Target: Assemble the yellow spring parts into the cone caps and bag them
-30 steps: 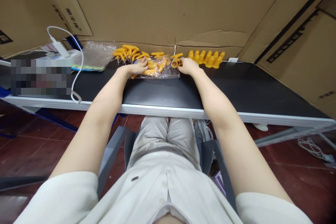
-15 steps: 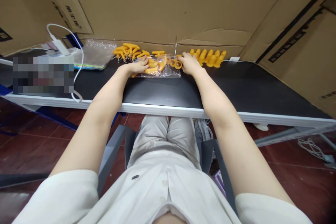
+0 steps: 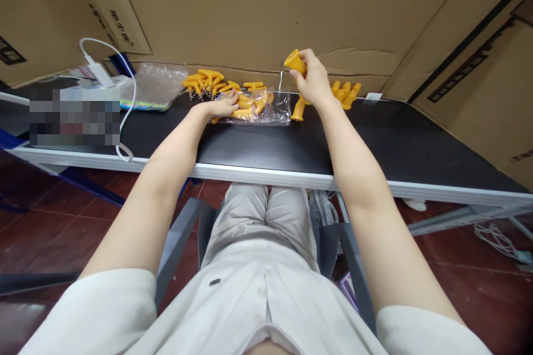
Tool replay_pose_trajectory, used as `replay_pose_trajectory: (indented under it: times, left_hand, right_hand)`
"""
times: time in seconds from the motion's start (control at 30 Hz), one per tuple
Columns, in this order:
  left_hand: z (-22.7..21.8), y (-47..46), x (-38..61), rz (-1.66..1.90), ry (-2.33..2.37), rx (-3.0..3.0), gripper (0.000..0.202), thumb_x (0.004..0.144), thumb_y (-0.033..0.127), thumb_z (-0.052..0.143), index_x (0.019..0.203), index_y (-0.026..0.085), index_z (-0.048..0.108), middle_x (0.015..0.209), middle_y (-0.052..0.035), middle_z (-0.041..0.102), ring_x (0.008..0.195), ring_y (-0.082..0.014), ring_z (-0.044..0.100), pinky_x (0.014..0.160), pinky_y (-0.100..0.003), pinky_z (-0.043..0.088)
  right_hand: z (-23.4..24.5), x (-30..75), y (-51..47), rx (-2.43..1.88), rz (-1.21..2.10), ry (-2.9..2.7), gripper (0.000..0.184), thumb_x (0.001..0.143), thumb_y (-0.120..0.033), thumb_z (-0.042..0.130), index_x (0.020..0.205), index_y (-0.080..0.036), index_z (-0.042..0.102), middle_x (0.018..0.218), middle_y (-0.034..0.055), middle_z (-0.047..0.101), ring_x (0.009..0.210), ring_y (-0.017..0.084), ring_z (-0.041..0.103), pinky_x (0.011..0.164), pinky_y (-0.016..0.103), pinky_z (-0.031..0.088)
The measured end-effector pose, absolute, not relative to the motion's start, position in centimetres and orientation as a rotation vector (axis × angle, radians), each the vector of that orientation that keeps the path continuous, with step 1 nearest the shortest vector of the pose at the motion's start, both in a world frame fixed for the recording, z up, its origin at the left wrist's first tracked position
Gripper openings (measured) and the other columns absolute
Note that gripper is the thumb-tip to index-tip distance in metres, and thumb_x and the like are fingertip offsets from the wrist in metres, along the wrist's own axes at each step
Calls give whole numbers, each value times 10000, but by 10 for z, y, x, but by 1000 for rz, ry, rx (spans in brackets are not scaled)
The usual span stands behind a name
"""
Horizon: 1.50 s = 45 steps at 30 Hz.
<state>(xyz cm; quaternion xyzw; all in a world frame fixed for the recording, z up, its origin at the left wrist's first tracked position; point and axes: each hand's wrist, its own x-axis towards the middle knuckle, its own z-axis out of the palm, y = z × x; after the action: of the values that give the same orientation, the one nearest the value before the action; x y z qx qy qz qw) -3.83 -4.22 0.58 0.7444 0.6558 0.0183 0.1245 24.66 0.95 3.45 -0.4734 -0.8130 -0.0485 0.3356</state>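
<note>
My right hand [image 3: 314,80] is raised above the black table [image 3: 258,147] and pinches a yellow cone-shaped plastic piece [image 3: 295,61]. Another yellow cone piece [image 3: 298,111] stands on the table just below that hand. My left hand [image 3: 222,106] rests on the left end of a clear plastic bag [image 3: 260,111] holding several yellow curved pieces, its fingers curled onto the bag. A heap of yellow curved pieces with small springs [image 3: 208,82] lies behind the left hand. A row of yellow cone pieces [image 3: 345,94] stands behind the right hand.
A pile of clear bags [image 3: 156,83] lies at the back left beside a white charger and cable [image 3: 102,69]. Cardboard boxes [image 3: 266,11] wall in the back and right of the table. A blurred patch [image 3: 75,116] covers part of the table's left end.
My right hand has lifted off the table at the bag's right end and risen with a yellow cone piece in its fingers. The left hand stays on the bag.
</note>
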Motion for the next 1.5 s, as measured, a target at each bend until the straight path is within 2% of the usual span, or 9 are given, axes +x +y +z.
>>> replay_pose_trajectory:
  times: [0.4,0.57,0.7,0.87,0.93,1.07,1.17,1.37,1.5]
  left_hand:
    - [7,-44,-36,33,1920,2170,795,1129,364,280,1837,69,69,1908,-98,22,1764,-231,-5,1408,-315,53]
    - [3,-38,-43,66,1890,2190,808,1115,392,298,1845,119,84,1901,-67,69,1764,-249,-1,1420,-364,72]
    - [0,-34,-48,108,1861,2193,832,1096,401,331,1846,131,96,1892,-77,32,1764,-271,21,1422,-397,93]
    - [-3,-31,-50,170,1838,2179,834,1086,404,357,1848,162,121,1895,-54,123,1765,-242,19,1419,-376,65]
    - [-2,-32,-49,171,1842,2165,827,1090,402,354,1850,176,116,1893,-40,177,1764,-222,21,1417,-353,62]
    - [2,-37,-45,142,1865,2146,815,1111,405,325,1844,120,111,1899,-59,8,1765,-226,8,1407,-325,53]
    - [3,-39,-45,142,1865,2148,822,1104,408,328,1844,122,115,1902,-59,19,1764,-231,8,1408,-329,56]
    - [0,-34,-49,152,1798,2187,855,1079,442,354,1847,149,118,1858,-87,326,1764,-217,5,1422,-395,70]
    - [1,-37,-45,156,1754,2195,879,1058,473,394,1851,201,130,1870,-62,285,1762,-224,26,1419,-399,107]
  right_hand:
    - [29,254,1,-1316,-37,-2116,421,1054,-343,641,1469,-272,627,1529,154,683,1466,387,616,1248,598,480]
    - [65,264,-24,-1738,412,-2337,245,968,-279,796,1194,-227,717,1033,94,820,1142,375,795,1040,556,617]
    - [57,269,-18,-1826,655,-2446,272,937,-390,881,869,-204,695,952,64,803,1097,363,820,1006,565,612]
    - [23,268,16,-1615,563,-2369,157,968,-296,812,1018,-207,692,975,94,823,1012,304,819,987,506,616]
    - [12,267,28,-1439,342,-2283,307,952,-392,817,1169,-201,714,1136,127,820,1120,323,787,1034,511,613]
    - [16,266,26,-1391,162,-2152,527,1008,-465,749,1416,-140,675,1300,184,777,1208,346,757,1109,541,581]
    - [36,267,8,-1412,141,-2203,506,953,-469,827,1345,-156,764,1194,152,805,1132,344,767,1087,517,587]
    - [40,259,1,-1357,322,-2487,282,821,-416,948,1048,-258,892,764,22,739,904,289,771,957,459,610]
    - [27,242,4,-1262,267,-2604,225,825,-379,907,1021,-270,890,794,23,762,869,268,748,909,426,607]
